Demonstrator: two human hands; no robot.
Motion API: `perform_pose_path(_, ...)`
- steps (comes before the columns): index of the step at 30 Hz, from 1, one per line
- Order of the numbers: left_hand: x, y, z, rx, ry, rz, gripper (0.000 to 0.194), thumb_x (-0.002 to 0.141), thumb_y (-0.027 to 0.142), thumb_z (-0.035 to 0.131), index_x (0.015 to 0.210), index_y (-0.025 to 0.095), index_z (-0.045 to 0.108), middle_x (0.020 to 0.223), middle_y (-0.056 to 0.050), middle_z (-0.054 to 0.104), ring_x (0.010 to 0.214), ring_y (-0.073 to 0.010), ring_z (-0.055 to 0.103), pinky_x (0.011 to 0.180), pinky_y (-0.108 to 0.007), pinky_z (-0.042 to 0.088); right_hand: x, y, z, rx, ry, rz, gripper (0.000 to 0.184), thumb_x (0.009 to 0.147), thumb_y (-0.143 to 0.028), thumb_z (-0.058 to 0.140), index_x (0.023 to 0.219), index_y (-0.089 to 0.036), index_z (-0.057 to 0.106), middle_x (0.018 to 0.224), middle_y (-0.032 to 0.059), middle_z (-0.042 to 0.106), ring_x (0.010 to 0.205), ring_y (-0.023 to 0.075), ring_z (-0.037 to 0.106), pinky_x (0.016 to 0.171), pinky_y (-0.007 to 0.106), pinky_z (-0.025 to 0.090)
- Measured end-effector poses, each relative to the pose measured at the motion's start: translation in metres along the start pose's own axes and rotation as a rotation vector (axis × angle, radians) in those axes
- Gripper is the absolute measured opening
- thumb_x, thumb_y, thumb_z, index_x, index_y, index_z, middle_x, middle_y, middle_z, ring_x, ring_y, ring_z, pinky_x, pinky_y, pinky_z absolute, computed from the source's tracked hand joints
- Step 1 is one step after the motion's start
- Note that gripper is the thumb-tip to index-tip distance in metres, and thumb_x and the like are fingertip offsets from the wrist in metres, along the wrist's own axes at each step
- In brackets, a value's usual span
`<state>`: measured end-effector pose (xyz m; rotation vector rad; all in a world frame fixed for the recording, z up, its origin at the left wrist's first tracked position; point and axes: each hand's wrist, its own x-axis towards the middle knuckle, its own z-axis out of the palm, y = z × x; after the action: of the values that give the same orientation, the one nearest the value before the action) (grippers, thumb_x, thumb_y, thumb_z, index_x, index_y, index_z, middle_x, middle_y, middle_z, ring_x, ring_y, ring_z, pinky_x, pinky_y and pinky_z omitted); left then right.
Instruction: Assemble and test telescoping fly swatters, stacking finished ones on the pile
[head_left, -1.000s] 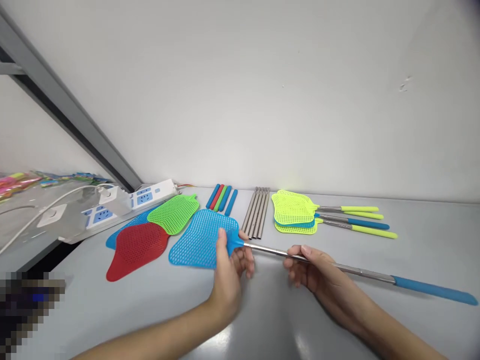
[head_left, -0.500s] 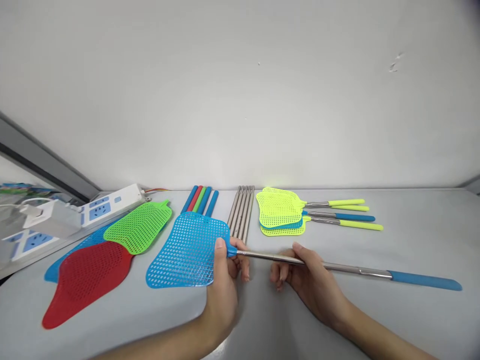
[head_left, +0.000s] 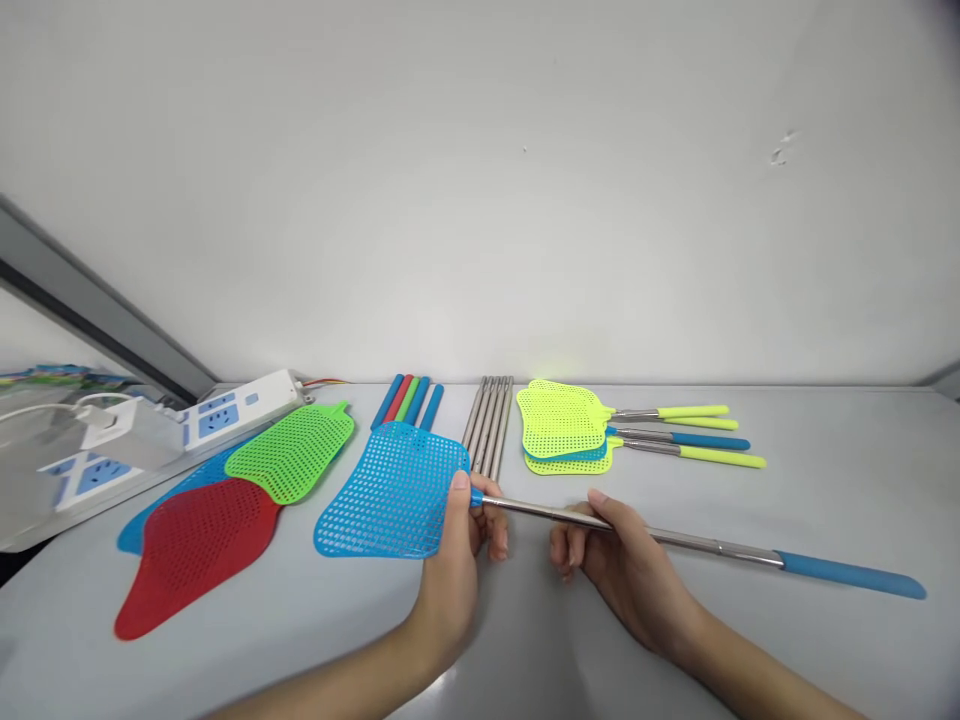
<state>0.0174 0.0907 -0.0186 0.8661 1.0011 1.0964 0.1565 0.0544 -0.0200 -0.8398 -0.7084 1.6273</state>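
Note:
A blue fly swatter (head_left: 397, 490) with an extended metal rod and a blue grip (head_left: 847, 574) is held across the front of the table. My left hand (head_left: 457, 550) pinches it where the perforated head meets the rod, thumb on top. Around the middle of the rod, my right hand (head_left: 630, 560) is closed, its thumb along the upper side and fingers curled beneath. Behind the hands lie several metal rods (head_left: 489, 425) side by side. To their right is a stack of yellow and blue fly swatters (head_left: 564, 422) with their handles pointing right.
Several coloured grip tubes (head_left: 407, 400) lie at the back. On the left, a green swatter head (head_left: 292, 455), a red swatter head (head_left: 206, 540) and a partly covered blue one overlap. Beside them is a white power strip (head_left: 262, 398) with a plugged-in adapter (head_left: 124, 432). A wall rises behind the table.
The view has shifted slightly, so the items at left appear farther right. The swatter's head has tipped up a little, while both hands keep their places on it.

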Motion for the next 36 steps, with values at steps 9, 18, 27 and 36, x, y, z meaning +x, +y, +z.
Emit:
perform_pose_path(9, -0.0033, -0.0002, 0.0020, -0.005, 0.019, 0.034, 0.036, 0.081, 0.046, 0.030, 0.069, 0.016, 0.047, 0.041, 0.004, 0.042, 0.040, -0.0080, 0.038, 0.045, -0.020, 0.031, -0.0016, 0.0025, -0.0006, 0.005, -0.007, 0.017, 0.052, 0.085, -0.030, 0.022, 0.048, -0.013, 0.054, 0.057, 0.0073, 0.052, 0.058, 0.0160, 0.047, 0.058, 0.029, 0.034)
perform_pose_path(18, -0.0046, -0.0011, 0.0035, -0.013, 0.033, 0.051, 0.035, 0.081, 0.045, 0.030, 0.068, 0.017, 0.045, 0.039, 0.005, 0.042, 0.039, -0.0079, 0.037, 0.043, -0.020, 0.030, -0.0038, 0.0010, -0.0006, -0.020, 0.011, 0.050, 0.049, 0.084, -0.033, 0.027, 0.047, -0.014, 0.054, 0.057, 0.0061, 0.051, 0.059, 0.0156, 0.045, 0.059, 0.029, 0.033)
perform_pose_path(27, -0.0069, 0.0014, 0.0052, -0.038, 0.049, 0.021, 0.035, 0.081, 0.045, 0.030, 0.068, 0.016, 0.045, 0.039, 0.004, 0.042, 0.039, -0.0084, 0.037, 0.044, -0.020, 0.030, -0.0052, 0.0019, -0.0016, -0.069, 0.004, 0.054, 0.049, 0.083, -0.035, 0.029, 0.048, -0.014, 0.056, 0.058, 0.0059, 0.050, 0.059, 0.0158, 0.045, 0.061, 0.029, 0.034)
perform_pose_path(36, -0.0104, 0.0023, 0.0011, -0.146, 0.001, 0.072, 0.039, 0.083, 0.041, 0.026, 0.067, 0.014, 0.049, 0.052, 0.000, 0.050, 0.048, -0.0098, 0.043, 0.052, -0.023, 0.034, -0.0069, 0.0091, -0.0028, -0.210, -0.119, 0.009, 0.052, 0.083, -0.038, 0.028, 0.051, -0.014, 0.061, 0.058, 0.0079, 0.053, 0.063, 0.0175, 0.048, 0.062, 0.029, 0.034)
